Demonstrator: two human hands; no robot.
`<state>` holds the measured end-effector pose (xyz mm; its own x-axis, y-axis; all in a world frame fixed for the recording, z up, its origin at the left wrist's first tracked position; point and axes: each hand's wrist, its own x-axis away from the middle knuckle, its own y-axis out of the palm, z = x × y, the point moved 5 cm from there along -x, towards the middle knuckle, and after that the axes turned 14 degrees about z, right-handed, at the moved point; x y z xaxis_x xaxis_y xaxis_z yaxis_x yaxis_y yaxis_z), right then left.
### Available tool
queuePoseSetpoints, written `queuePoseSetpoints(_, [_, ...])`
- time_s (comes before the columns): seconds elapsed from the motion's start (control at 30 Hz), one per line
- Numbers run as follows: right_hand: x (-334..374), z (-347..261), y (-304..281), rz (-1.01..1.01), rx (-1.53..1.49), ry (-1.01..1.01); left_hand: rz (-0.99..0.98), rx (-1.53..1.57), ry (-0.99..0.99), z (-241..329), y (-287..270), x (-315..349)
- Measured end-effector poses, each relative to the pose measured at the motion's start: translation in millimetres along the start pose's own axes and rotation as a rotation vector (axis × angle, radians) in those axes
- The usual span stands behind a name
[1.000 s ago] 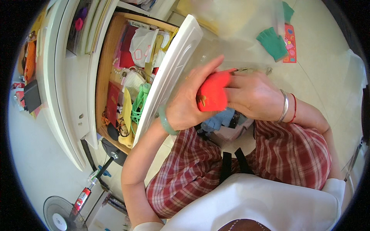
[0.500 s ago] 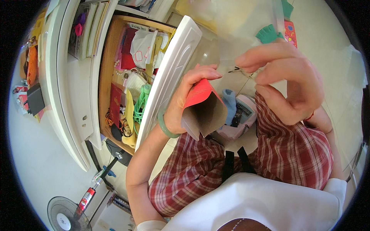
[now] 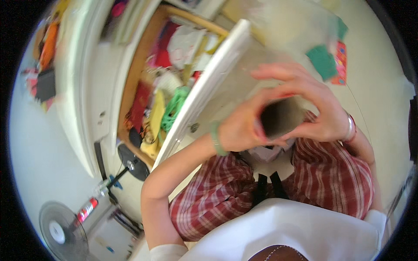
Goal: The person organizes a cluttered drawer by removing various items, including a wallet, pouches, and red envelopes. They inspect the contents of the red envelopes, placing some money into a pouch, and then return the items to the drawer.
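Note:
A red paper envelope (image 3: 278, 117) is held up over my lap between both hands. Its mouth faces me, spread into a rounded opening with a dark interior. From the left, my left hand (image 3: 241, 124) curls around it, a pale green bangle at the wrist. Thumb and fingers of my right hand (image 3: 324, 102) curve around the mouth from the right side. Motion blurs the fingertips, and the hands hide most of the envelope's outside.
An open drawer (image 3: 209, 85) on my left holds a green cord (image 3: 175, 108), a yellow piece (image 3: 157, 114) and papers. Teal cloth-like pieces (image 3: 322, 61) and a red patterned packet (image 3: 340, 65) lie on the floor. A fan (image 3: 56, 232) stands lower left.
My right hand has come left and down onto the envelope. The envelope has shifted right with my left hand, and its mouth now looks rounder and wider. The view has turned slightly.

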<state>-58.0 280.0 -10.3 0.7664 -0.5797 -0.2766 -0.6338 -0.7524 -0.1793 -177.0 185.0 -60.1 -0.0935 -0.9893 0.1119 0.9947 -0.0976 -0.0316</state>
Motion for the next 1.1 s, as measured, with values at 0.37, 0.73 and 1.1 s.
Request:
queuePoseSetpoints(0.37, [63.2, 67.6, -111.1, -0.012, 0.581, 0.619, 0.396, -0.532, 0.032, 63.3, -85.5, 49.1])
queuePoseSetpoints(0.73, [-23.1, 26.5, -28.9, -0.087, 0.525, 0.361, 0.709, -1.396, -0.319, -18.4, -282.1, 163.1])
queuePoseSetpoints(1.1, [-142.2, -5.6, 100.0, -0.246, 0.517, -0.153, 0.640, -1.501, -0.146, -13.5, -248.6, 168.3])
